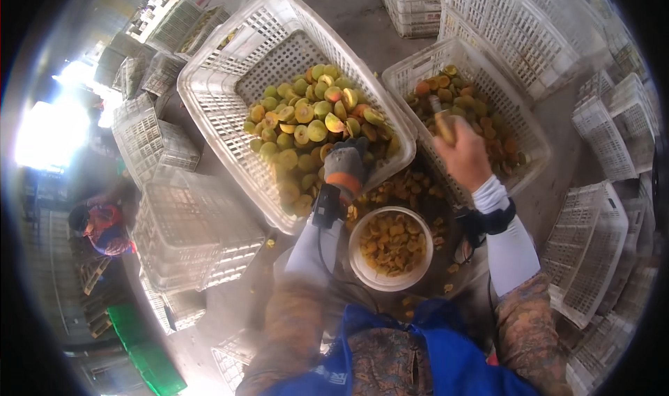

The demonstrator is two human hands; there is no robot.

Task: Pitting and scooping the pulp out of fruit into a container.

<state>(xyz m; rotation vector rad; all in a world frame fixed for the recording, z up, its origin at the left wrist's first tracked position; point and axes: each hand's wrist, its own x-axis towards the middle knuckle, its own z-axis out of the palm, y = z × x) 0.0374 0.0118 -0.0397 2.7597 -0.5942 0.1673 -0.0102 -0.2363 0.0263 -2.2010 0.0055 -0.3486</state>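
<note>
My left hand (pixel 345 163), in a grey glove with dark fingertips, reaches into a white plastic crate (pixel 230 150) at the near end of a heap of halved, green-orange fruit (pixel 303 113). Whether its fingers hold a fruit cannot be told. My bare right hand (pixel 462 153) is closed around a short tool's yellowish handle (pixel 445 128), above the smaller crate (pixel 533 160) of fruit pieces (pixel 486 126). Between my forearms stands a round white bucket (pixel 392 286) with small orange-brown pieces (pixel 392 242) inside.
Loose fruit scraps (pixel 407 189) lie on the floor between the crates and the bucket. Stacked white crates (pixel 193 234) stand at the left, more stacks (pixel 507 35) behind and crates (pixel 585 249) at the right. Another person (pixel 107 228) is at the far left.
</note>
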